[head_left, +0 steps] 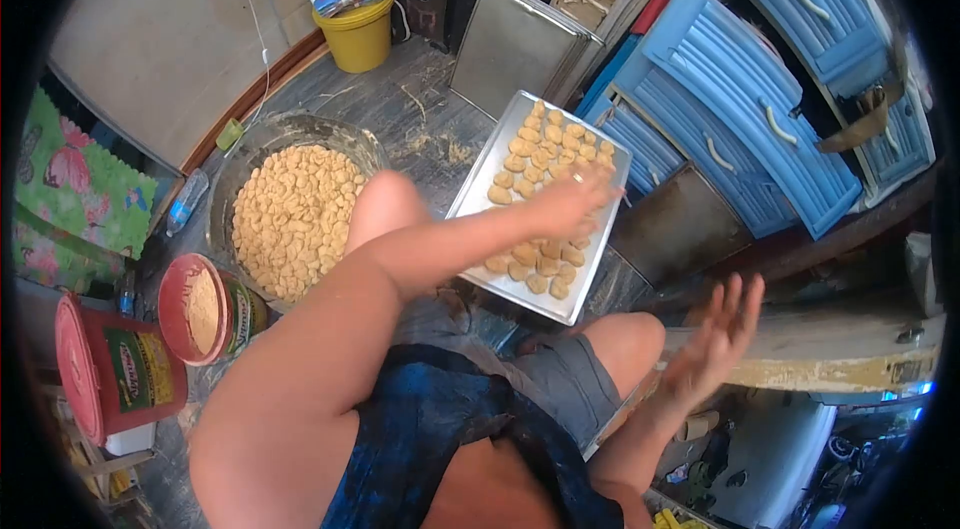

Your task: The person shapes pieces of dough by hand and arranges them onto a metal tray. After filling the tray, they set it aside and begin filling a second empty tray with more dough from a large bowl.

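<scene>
My left hand reaches across a metal baking tray, just over its middle. Its fingers are blurred by motion, and I cannot tell whether they hold anything. Rows of small round tan dough pieces cover much of the tray, some hidden under the hand and forearm. My right hand is raised beyond my right knee, to the right of the tray. Its fingers are spread, with nothing in them. Left of my knee stands a large round basin heaped with more small dough lumps.
Beside the basin are a red tub of tan powder and a lidded red bucket. A yellow bucket stands by the wall. Metal trays lean behind the baking tray. Blue drawer fronts and a plastic bottle flank the workspace.
</scene>
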